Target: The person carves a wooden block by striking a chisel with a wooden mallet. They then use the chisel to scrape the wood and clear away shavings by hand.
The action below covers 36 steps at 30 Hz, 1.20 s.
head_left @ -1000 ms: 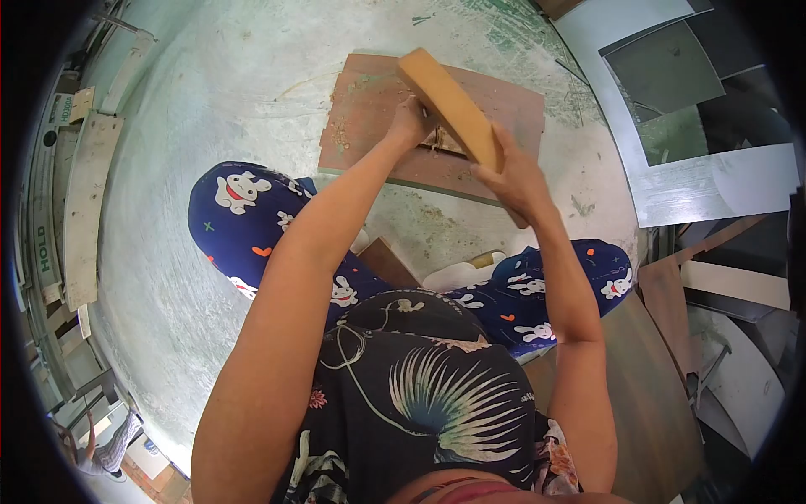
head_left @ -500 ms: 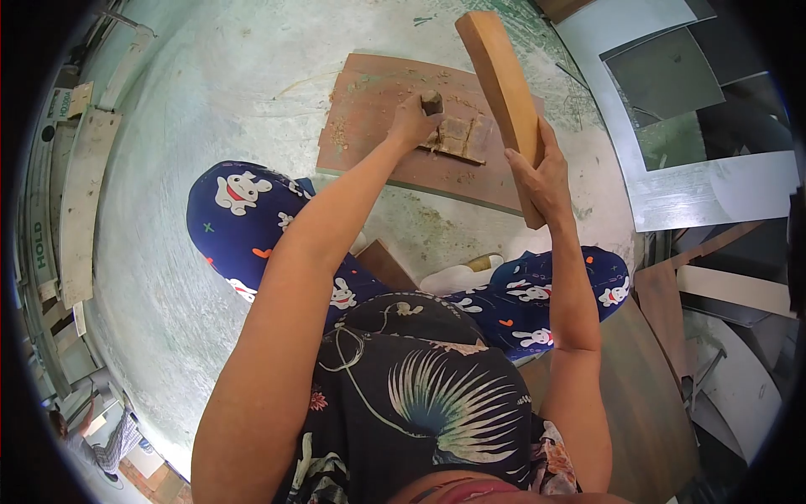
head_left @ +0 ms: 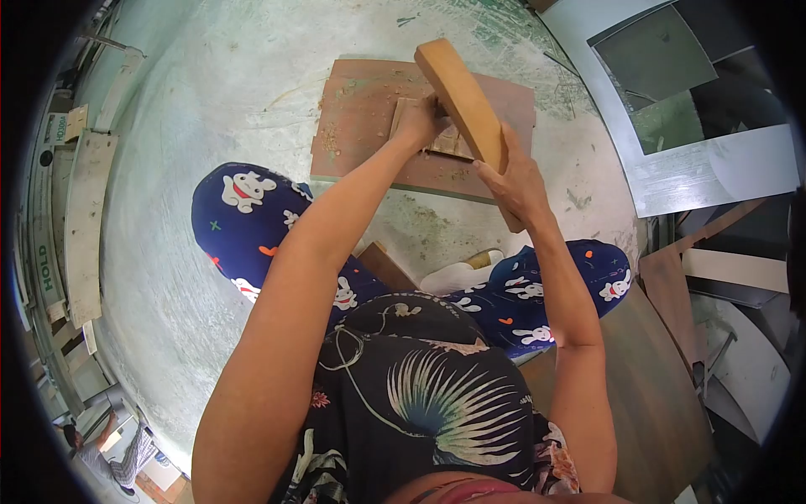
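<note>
My right hand [head_left: 518,181] is wrapped around the lower part of a long tan wooden block [head_left: 460,92], which is held up at a slant above the board. My left hand [head_left: 420,126] is closed beside the block's upper half. Its fingertips are partly hidden, and what they grip cannot be made out now. Under this hand lies a flat, worn wooden piece [head_left: 451,144] with dark edges, partly covered by the hand and the block. Both lie over a reddish-brown board [head_left: 361,101] on the floor, strewn with wood shavings [head_left: 329,139].
My bent legs in blue patterned trousers [head_left: 243,210] flank the board. Grey panels [head_left: 663,59] and wooden offcuts [head_left: 672,302] lie to the right. Planks [head_left: 91,227] are stacked at the left. Another person [head_left: 109,454] is at the lower left.
The wooden block has moved left and lower, nearer my left hand. The dark, rounded end seen in my left hand is now largely hidden. The flat wooden piece's visible part reaches further left.
</note>
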Available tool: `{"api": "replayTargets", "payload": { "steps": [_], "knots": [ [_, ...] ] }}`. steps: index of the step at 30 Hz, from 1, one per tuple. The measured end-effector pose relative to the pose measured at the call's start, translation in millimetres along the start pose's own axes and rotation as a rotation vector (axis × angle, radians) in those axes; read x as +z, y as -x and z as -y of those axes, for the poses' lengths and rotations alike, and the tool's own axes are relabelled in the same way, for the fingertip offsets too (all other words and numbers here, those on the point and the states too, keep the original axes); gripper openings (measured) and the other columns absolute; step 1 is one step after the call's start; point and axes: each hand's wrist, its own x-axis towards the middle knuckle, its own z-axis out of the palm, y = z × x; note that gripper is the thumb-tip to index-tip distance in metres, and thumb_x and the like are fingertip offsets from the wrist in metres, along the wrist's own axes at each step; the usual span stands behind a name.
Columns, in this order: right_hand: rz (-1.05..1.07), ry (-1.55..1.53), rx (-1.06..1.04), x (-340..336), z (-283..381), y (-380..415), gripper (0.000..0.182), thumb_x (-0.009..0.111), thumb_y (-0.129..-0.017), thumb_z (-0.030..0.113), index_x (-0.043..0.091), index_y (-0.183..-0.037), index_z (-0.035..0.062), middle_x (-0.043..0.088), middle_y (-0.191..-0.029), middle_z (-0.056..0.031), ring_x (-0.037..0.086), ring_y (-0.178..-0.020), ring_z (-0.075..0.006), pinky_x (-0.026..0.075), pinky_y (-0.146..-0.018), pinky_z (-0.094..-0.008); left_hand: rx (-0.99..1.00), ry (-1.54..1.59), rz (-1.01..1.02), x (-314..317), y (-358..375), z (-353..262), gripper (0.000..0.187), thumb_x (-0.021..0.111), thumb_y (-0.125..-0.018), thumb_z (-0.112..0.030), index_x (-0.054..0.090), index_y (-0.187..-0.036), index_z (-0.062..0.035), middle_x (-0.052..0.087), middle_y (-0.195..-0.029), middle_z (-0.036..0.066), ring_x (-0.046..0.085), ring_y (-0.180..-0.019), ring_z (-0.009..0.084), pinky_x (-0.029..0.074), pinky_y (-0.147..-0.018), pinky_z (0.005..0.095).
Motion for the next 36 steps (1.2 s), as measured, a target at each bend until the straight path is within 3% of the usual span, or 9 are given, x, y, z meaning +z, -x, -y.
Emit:
{"api": "replayTargets", "payload": {
  "steps": [2,4,7,11,16,22,36],
  "knots": [
    [-0.079,-0.039,-0.076,0,-9,2,0.073,0.067,-0.079,0.034,0.034,-0.141,0.0119,0.063,-0.108,-0.0283,0.062,-0.097,-0.0448,0.049,-0.085,-0.0458,0.063,0.055,0.004,8,-2,3,0.034,0.071,-0.078,-0.019,0.062,-0.108,-0.0063,0.068,-0.099,0.016,0.065,-0.097,0.0316,0.051,-0.082,0.0385],
    [-0.030,-0.021,-0.010,-1,-11,0,0.073,0.066,-0.079,0.034,0.033,-0.141,0.0129,0.063,-0.107,-0.0278,0.062,-0.096,-0.0449,0.049,-0.084,-0.0456,0.201,0.139,-0.021,12,-1,-1,0.031,0.069,-0.080,-0.019,0.062,-0.108,-0.0067,0.068,-0.100,0.016,0.064,-0.097,0.0325,0.051,-0.082,0.0399],
    [-0.042,0.056,0.046,-2,-17,1,0.073,0.066,-0.080,0.034,0.032,-0.142,0.0145,0.063,-0.107,-0.0274,0.063,-0.096,-0.0443,0.050,-0.083,-0.0444,0.067,-0.058,0.023,6,9,-29,0.032,0.067,-0.081,-0.016,0.061,-0.110,-0.0038,0.068,-0.097,0.020,0.065,-0.095,0.0362,0.051,-0.079,0.0419],
    [-0.037,0.101,0.120,-13,-14,-2,0.073,0.065,-0.079,0.035,0.033,-0.140,0.0122,0.062,-0.110,-0.0266,0.061,-0.099,-0.0430,0.048,-0.084,-0.0462,0.159,-0.064,-0.107,8,3,-18,0.037,0.068,-0.080,-0.017,0.059,-0.113,-0.0039,0.067,-0.100,0.022,0.063,-0.099,0.0383,0.050,-0.081,0.0441],
    [-0.145,-0.057,0.021,-20,-10,-3,0.072,0.066,-0.078,0.034,0.035,-0.140,0.0134,0.062,-0.113,-0.0245,0.062,-0.101,-0.0419,0.049,-0.086,-0.0444,0.063,-0.040,-0.173,-22,4,-5,0.041,0.071,-0.078,-0.019,0.058,-0.114,-0.0045,0.067,-0.100,0.022,0.063,-0.099,0.0379,0.050,-0.083,0.0440],
    [-0.142,-0.159,-0.058,-20,-2,-9,0.068,0.066,-0.079,0.030,0.038,-0.139,0.0138,0.060,-0.119,-0.0207,0.061,-0.106,-0.0384,0.048,-0.090,-0.0418,0.068,0.051,-0.177,-9,9,19,0.037,0.075,-0.077,-0.025,0.063,-0.103,-0.0033,0.069,-0.097,0.015,0.067,-0.088,0.0281,0.051,-0.077,0.0385],
    [-0.091,-0.193,-0.152,-18,9,-9,0.069,0.067,-0.077,0.027,0.038,-0.139,0.0139,0.059,-0.122,-0.0177,0.059,-0.109,-0.0362,0.046,-0.092,-0.0406,0.121,0.129,-0.105,-12,12,25,0.031,0.074,-0.079,-0.019,0.062,-0.103,-0.0052,0.068,-0.090,0.009,0.065,-0.080,0.0184,0.052,-0.073,0.0327]
  ]
}}
